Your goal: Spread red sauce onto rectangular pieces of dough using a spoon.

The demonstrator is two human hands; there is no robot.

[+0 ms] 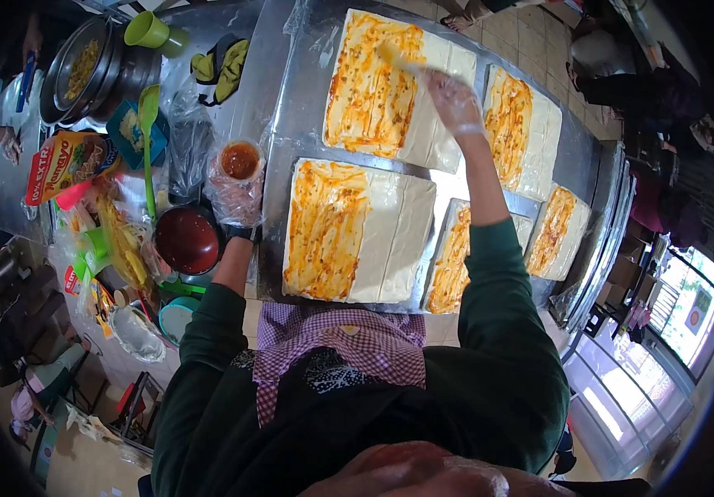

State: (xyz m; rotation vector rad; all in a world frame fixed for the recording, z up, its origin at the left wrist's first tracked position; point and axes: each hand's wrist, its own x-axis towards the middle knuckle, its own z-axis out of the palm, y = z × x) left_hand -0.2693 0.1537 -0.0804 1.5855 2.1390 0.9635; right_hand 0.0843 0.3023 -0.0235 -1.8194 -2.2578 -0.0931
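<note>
My left hand [236,202], in a clear plastic glove, grips a small cup of chunky red-orange sauce [239,161] at the metal table's left side. Over the upper large dough sheet [434,118], my gloved right hand [454,104] holds a yellowish spreading tool [393,57]. The tool is blurred, so brush or spatula cannot be told. Its tip is at the sauce-streaked left half of that sheet. Nearer my body lies another large dough sheet [401,236], its left part coated with sauce and pale filling, its right part plain with crease lines.
Three smaller coated sheets [540,158] lie to the right, one partly behind my right arm. At left stand a dark red bowl [187,240], a green spatula [148,149] in a teal container [122,140], a mayonnaise pouch [62,164] and metal bowls [77,68]. Other people are around.
</note>
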